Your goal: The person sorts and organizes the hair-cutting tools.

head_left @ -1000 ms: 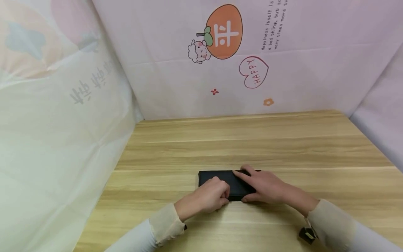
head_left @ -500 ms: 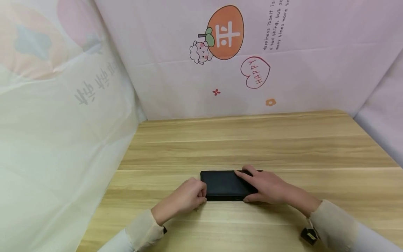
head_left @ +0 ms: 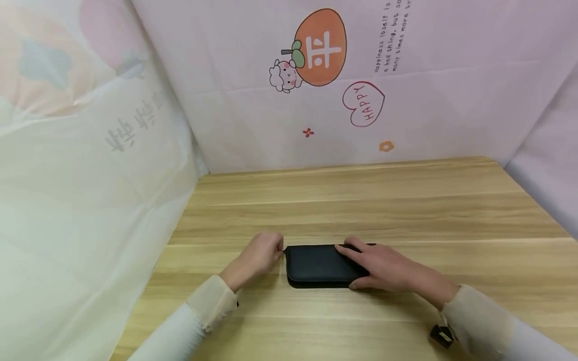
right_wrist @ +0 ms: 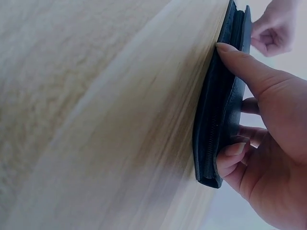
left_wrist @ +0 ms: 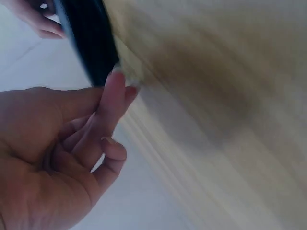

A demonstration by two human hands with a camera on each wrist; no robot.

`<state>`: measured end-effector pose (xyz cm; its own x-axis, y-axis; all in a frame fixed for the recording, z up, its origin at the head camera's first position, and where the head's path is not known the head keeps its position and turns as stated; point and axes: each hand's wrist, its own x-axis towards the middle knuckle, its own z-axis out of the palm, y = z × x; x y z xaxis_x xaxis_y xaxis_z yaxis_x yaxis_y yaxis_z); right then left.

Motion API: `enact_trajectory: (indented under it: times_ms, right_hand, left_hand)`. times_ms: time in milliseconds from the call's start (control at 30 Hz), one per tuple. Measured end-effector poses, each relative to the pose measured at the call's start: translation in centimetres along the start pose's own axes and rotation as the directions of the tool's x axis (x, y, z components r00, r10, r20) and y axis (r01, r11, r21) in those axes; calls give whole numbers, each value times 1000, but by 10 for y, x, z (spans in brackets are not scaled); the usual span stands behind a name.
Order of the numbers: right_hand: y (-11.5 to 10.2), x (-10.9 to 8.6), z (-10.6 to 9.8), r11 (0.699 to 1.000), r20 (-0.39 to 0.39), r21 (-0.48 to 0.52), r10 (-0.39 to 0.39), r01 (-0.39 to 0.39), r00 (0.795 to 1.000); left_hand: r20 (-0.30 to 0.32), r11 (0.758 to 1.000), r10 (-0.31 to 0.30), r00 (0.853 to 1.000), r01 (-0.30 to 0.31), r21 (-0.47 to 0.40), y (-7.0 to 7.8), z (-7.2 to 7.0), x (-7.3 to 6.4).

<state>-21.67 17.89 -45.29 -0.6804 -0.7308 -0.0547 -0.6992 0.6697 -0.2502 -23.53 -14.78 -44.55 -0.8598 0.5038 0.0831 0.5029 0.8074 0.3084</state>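
A black zip-around wallet [head_left: 316, 263] lies flat on the wooden table, long side toward me. At its far left corner my left hand [head_left: 262, 253] pinches the small zipper pull, which is mostly hidden by thumb and finger. In the left wrist view, the thumb and index fingertips [left_wrist: 115, 88] meet right at the wallet's dark edge. My right hand [head_left: 381, 265] grips the wallet's right end, thumb at the near edge and fingers over the top and far edge. Zipper teeth [right_wrist: 211, 148] run along the wallet's side in the right wrist view.
The table [head_left: 352, 200] has a light wood-grain top. A white printed cloth [head_left: 253, 125] rises behind its far edge, and more pale cloth [head_left: 113, 210] hangs along the left side. A small black device [head_left: 441, 336] sits at the right wrist.
My left hand has slid left along the near edge, then round the wallet's left end to the far corner. The near left corner is now uncovered. The right hand has stayed put.
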Motion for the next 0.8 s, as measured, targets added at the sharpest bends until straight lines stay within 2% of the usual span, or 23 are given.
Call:
enact_trajectory:
  times_ms: [167,300,433,500,600,667,800]
  right_hand:
    - [-2,1,0,1000,6,11,-2,2,1000]
    - [-1,2,-1,1000,-2,15,6,-6,1000]
    - [-2,2,0,1000,-11,16,-6,6,1000]
    - [-2,2,1,1000,-8,21,-9,9,1000]
    - [-1,3,0,1000,-2,29,-1,1,1000]
    - [-1,3,-1,1000,0,31,5,-5,1000]
    - [0,3,-2,999,-1,35,23,-23,1000]
  left_hand:
    - [-11,1000,-21,1000,21,-1,-4,0,6]
    - [-21,1000,-17,1000,17,-15,-3,-2,5]
    - [-24,1000,-10,1000,10,13,0,-3,3]
    - [6,1000,-19,1000,19,12,2,-2,0]
    - [86,999,-29,996,30,-14,4,-2,-3]
    - [149,997,-31,988,40,-59,3,-3,-6]
    - [231,992,-12,973,41,-121,1,-8,-8]
